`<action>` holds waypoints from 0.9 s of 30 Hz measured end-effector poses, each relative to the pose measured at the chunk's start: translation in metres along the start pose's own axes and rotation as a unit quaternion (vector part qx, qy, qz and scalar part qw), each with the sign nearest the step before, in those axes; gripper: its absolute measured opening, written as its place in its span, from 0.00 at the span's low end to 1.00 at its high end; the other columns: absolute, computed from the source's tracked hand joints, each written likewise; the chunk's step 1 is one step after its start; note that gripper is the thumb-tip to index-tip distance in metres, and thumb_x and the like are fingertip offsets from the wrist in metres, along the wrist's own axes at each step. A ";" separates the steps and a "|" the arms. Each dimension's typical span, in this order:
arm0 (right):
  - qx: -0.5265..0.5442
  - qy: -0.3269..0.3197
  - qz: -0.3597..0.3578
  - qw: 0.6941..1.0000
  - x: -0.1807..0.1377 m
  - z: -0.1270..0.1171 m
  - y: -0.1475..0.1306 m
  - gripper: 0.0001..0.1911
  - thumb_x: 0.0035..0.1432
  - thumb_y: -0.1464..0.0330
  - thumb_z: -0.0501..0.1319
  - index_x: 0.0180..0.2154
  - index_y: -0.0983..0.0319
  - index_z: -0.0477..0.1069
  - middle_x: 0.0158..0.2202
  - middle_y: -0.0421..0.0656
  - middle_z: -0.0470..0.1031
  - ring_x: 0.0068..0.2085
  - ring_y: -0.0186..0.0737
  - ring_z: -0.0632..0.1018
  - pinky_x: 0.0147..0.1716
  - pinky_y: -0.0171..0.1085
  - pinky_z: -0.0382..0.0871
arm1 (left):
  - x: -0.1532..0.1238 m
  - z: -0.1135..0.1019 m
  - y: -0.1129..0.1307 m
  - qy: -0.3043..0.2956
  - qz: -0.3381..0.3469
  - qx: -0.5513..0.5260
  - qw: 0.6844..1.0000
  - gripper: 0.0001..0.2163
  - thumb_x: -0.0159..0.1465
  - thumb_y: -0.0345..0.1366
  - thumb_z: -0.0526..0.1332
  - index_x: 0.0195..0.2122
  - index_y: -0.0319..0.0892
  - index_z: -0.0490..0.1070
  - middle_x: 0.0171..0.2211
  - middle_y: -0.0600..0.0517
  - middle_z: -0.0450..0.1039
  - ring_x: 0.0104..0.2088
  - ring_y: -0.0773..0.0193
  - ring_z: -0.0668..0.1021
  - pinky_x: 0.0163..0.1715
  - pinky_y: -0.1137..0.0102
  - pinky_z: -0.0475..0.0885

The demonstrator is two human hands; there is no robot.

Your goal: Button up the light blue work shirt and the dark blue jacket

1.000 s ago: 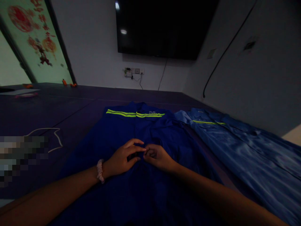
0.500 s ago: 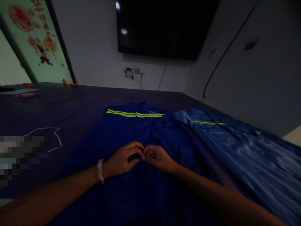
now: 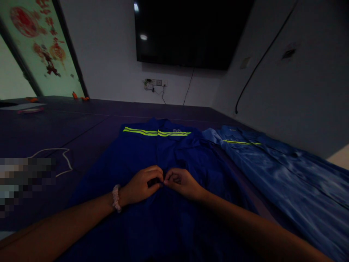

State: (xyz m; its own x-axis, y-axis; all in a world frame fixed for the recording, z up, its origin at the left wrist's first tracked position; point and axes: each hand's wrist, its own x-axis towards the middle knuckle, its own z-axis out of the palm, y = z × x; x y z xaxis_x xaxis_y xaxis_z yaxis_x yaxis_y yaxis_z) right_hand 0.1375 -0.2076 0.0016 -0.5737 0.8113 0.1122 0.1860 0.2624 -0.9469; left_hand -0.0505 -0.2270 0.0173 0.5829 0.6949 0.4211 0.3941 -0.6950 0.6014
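Observation:
A dark blue work jacket [image 3: 141, 149] with yellow-green reflective stripes across its chest lies spread out in front of me, collar at the far end. Over its front middle, my left hand [image 3: 144, 183] pinches the fabric near the front opening; a pale scrunchie [image 3: 116, 198] circles that wrist. My right hand [image 3: 182, 183] meets it from the other side, thumb and index finger pressed together on the same edge of cloth, other fingers curled. The fingertips nearly touch. Whatever small part sits between them is too dark to make out.
A lighter blue work jacket [image 3: 267, 160] lies to the right on the purple surface [image 3: 89, 127]. At the left are a white cable [image 3: 65, 156] and a blurred-out patch [image 3: 24, 182]. A large television [image 3: 188, 32] hangs on the far wall above sockets [image 3: 156, 83].
Both hands stay at the jacket's front middle. The left fingertips have shifted slightly left, and the right hand's pinch has moved a little the same way.

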 end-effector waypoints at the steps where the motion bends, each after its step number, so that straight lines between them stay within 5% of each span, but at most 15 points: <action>1: 0.003 0.001 0.001 1.000 0.000 0.000 0.000 0.16 0.47 0.58 0.62 0.29 0.66 0.67 0.19 0.36 0.64 0.20 0.26 0.64 0.19 0.27 0.54 | 0.000 0.000 0.000 0.001 -0.002 0.002 1.000 0.05 0.56 0.27 0.55 0.32 0.40 0.69 0.34 0.50 0.69 0.35 0.67 0.71 0.36 0.72 0.67; 15: -0.001 -0.010 0.002 1.000 0.000 -0.003 0.000 0.05 0.48 0.71 0.58 0.30 0.66 0.66 0.18 0.35 0.64 0.18 0.24 0.63 0.18 0.26 0.52 | -0.001 0.000 -0.001 0.007 -0.014 0.026 1.000 0.03 0.55 0.27 0.57 0.30 0.39 0.68 0.33 0.51 0.69 0.34 0.68 0.72 0.36 0.73 0.66; 27: -0.012 -0.002 0.013 1.000 0.001 -0.002 0.004 0.05 0.46 0.72 0.59 0.30 0.65 0.67 0.19 0.36 0.66 0.20 0.25 0.66 0.19 0.26 0.56 | -0.003 0.002 -0.003 0.011 0.022 0.042 0.999 0.07 0.59 0.28 0.55 0.36 0.40 0.71 0.33 0.51 0.70 0.33 0.69 0.72 0.34 0.74 0.67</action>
State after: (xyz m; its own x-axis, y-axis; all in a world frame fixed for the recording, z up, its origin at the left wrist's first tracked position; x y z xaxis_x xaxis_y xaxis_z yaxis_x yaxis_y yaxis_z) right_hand 0.1391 -0.2042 -0.0013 -0.5710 0.8163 0.0871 0.2203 0.2546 -0.9416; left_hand -0.0518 -0.2270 0.0127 0.5848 0.6673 0.4613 0.4275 -0.7368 0.5239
